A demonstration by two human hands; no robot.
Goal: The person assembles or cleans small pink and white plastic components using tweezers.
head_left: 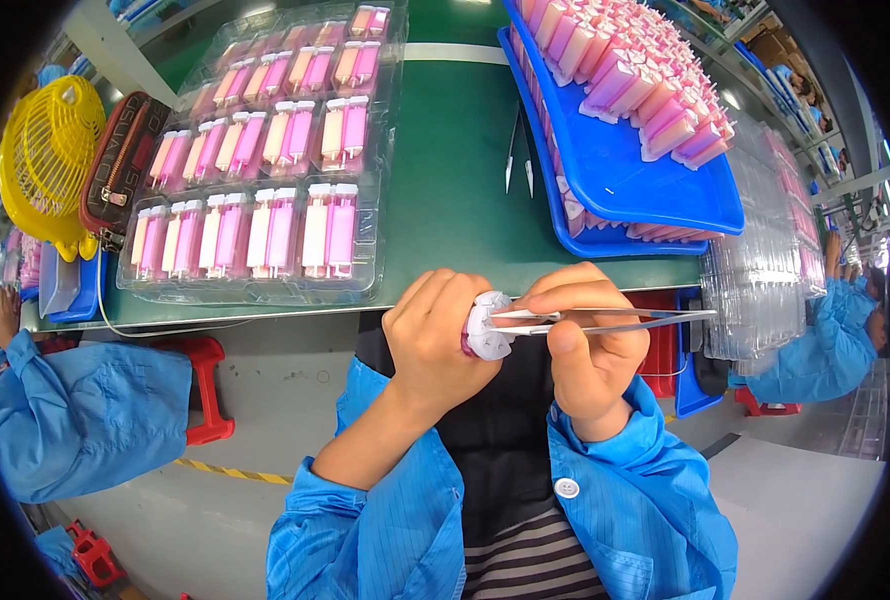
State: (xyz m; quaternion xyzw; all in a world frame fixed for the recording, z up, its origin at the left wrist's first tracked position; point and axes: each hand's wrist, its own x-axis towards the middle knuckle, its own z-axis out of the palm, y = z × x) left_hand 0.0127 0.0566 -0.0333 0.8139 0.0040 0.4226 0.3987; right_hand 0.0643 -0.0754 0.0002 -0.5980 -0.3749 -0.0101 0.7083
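Closed in a fist, my left hand (433, 335) grips a pink piece with a white end (487, 328); most of its body is hidden inside the fingers. My right hand (593, 345) pinches a pair of metal tweezers (655, 319). The tweezer tips point left and reach the white end of the piece. Both hands are close together just off the table's near edge. Left of them on the table, a clear plastic blister tray (365, 262) holds rows of pink and cream blocks with white caps (330, 230).
At the right, stacked blue trays (655, 195) carry many similar pink pieces (630, 80). Two thin pointed tools (511, 150) lie on the green table (445, 180). A yellow fan (53, 150) and a dark zipped pouch (125, 165) stand left. Clear trays (755, 290) are piled right; co-workers sit both sides.
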